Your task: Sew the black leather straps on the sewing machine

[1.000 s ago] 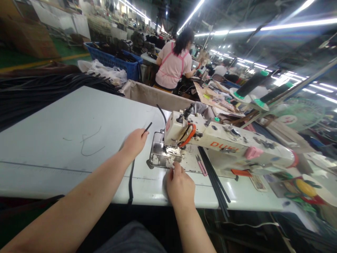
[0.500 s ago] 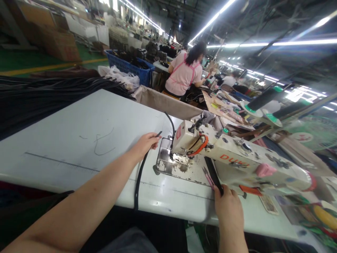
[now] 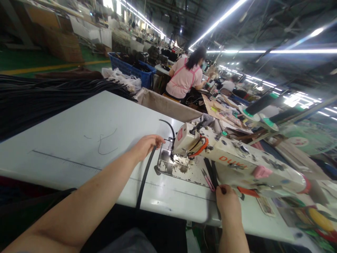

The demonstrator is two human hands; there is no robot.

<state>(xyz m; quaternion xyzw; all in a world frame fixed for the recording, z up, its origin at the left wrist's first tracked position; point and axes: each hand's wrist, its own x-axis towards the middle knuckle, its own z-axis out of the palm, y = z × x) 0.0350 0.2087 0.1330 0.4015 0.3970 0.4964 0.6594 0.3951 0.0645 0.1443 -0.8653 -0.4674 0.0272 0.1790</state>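
Observation:
A thin black strap (image 3: 145,175) runs from the fingers of my left hand (image 3: 149,147) down over the table's front edge. That hand is closed on it, just left of the sewing machine's metal plate (image 3: 164,165). Another black strap end (image 3: 167,123) curves out behind the machine head (image 3: 184,137). My right hand (image 3: 229,203) is closed at the front right, its fingers curled round the near end of black straps (image 3: 213,172) lying under the machine arm. Pink-handled thread snips (image 3: 208,181) lie beside these straps, close to my right fingertips.
A heap of black straps (image 3: 52,95) lies at the table's far left. Behind the white table (image 3: 71,133) are a fabric-lined bin (image 3: 168,105) and a blue crate (image 3: 129,72). A co-worker (image 3: 184,75) sits beyond. Thread cones (image 3: 260,105) stand at right.
My left hand has moved slightly right, towards the machine plate, and the strap beneath it hangs straighter. The strap end behind the machine has swung left. My right hand's fingers have curled in more.

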